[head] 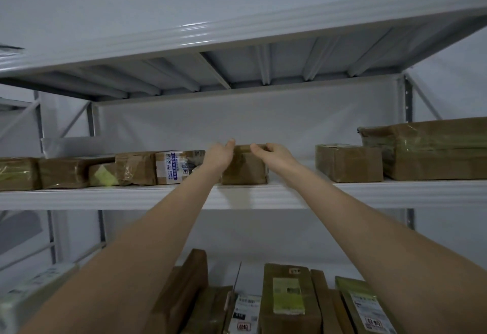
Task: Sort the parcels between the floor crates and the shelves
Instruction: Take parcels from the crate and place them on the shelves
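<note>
A small brown cardboard parcel (243,169) stands on the white middle shelf (263,196), near its centre. Both my arms reach up to it. My left hand (220,155) grips its left top edge, fingers curled over the top. At the parcel's right top edge my right hand (274,155) holds on, its fingers hooked over the top. The parcel's back side is hidden.
A row of taped brown parcels (137,169) lines the shelf to the left. On the right sit a small box (349,163) and a larger wrapped parcel (434,149). The lower shelf holds several upright parcels (288,299). Another shelf (237,35) hangs overhead.
</note>
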A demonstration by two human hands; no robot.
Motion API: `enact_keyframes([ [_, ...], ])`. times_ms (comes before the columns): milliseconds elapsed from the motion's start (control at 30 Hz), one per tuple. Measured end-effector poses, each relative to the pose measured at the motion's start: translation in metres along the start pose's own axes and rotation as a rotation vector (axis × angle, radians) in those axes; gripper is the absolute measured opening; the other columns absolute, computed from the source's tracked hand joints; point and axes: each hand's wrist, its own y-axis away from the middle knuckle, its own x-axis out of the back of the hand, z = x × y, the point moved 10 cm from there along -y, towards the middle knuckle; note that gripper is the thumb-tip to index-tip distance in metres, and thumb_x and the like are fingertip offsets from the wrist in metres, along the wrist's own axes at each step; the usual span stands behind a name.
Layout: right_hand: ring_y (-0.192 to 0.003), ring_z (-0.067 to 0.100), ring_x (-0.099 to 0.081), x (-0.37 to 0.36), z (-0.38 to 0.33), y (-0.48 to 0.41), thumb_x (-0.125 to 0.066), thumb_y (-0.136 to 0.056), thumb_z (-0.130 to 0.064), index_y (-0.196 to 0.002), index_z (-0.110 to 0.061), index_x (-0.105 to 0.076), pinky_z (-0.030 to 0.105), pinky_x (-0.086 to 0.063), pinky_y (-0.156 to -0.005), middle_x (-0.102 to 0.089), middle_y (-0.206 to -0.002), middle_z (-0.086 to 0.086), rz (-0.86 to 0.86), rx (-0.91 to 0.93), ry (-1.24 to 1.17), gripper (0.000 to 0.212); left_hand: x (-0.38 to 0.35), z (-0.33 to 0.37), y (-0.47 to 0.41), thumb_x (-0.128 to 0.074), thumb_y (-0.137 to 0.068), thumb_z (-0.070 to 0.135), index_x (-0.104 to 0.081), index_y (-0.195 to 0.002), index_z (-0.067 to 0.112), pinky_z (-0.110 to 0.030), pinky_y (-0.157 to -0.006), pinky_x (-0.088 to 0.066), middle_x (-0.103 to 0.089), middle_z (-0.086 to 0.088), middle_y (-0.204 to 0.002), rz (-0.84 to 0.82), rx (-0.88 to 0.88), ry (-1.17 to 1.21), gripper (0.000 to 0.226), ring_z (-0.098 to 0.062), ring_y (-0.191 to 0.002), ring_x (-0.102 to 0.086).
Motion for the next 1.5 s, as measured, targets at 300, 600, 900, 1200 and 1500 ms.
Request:
enact_keyframes([
  [300, -0.092, 0.024, -0.060, 0.056, 0.023, 0.029, -0.069, -0.080, -0.046, -0.079, -0.019, -0.055, 0.034, -0.044, -0.075, -0.064, -0.089, 0.004, 0.317, -0.140, -0.256, 0.031, -0.018, -0.008, 0.023, -0.060, -0.091, 0.023, -0.059, -0.102, 0.015, -0.035, -0.075, -0.050, -0.062, -0.011, -0.105, -0.038, 0.081, 0.653, 0.014, -0.026, -0.095, -0.058],
  [600, -0.096, 0.014, -0.057, 0.059, 0.006, 0.056, -0.064, -0.084, -0.002, -0.149, -0.013, -0.024, 0.022, -0.041, -0.067, -0.057, -0.116, -0.001, 0.179, -0.089, -0.377, 0.077, -0.016, 0.020, 0.057, -0.047, -0.087, -0.005, -0.067, -0.102, 0.018, -0.043, -0.093, -0.051, -0.069, -0.009, -0.104, -0.206, -0.047, 0.706, 0.034, -0.027, -0.099, -0.062],
  [900, -0.106, 0.018, -0.059, 0.073, -0.001, 0.076, -0.045, -0.087, 0.011, -0.135, -0.024, -0.053, 0.033, -0.044, -0.086, -0.065, -0.110, -0.003, 0.156, -0.082, -0.501, 0.060, 0.004, 0.036, 0.074, -0.045, -0.088, -0.009, -0.051, -0.104, 0.011, -0.041, -0.092, -0.050, -0.061, -0.011, -0.112, -0.168, -0.157, 0.591, 0.026, -0.026, -0.108, -0.058],
  [1200, -0.097, 0.022, -0.062, 0.066, 0.017, 0.093, -0.055, -0.078, -0.071, -0.095, -0.019, -0.067, 0.037, -0.044, -0.089, -0.067, -0.101, -0.003, 0.141, -0.226, -0.506, 0.056, 0.002, 0.030, 0.086, -0.057, -0.092, 0.038, -0.062, -0.119, 0.018, -0.032, -0.089, -0.048, -0.068, 0.003, -0.102, -0.208, -0.115, 0.703, 0.035, -0.017, -0.099, -0.062],
  [1500, -0.096, 0.016, -0.059, 0.059, 0.024, 0.103, -0.062, -0.090, -0.032, -0.116, -0.020, -0.060, 0.041, -0.042, -0.097, -0.065, -0.102, 0.000, 0.158, -0.229, -0.628, 0.028, 0.004, 0.031, 0.097, -0.040, -0.089, -0.002, -0.065, -0.110, 0.028, -0.053, -0.108, -0.035, -0.064, -0.001, -0.107, -0.221, -0.171, 0.564, 0.044, -0.028, -0.116, -0.051],
])
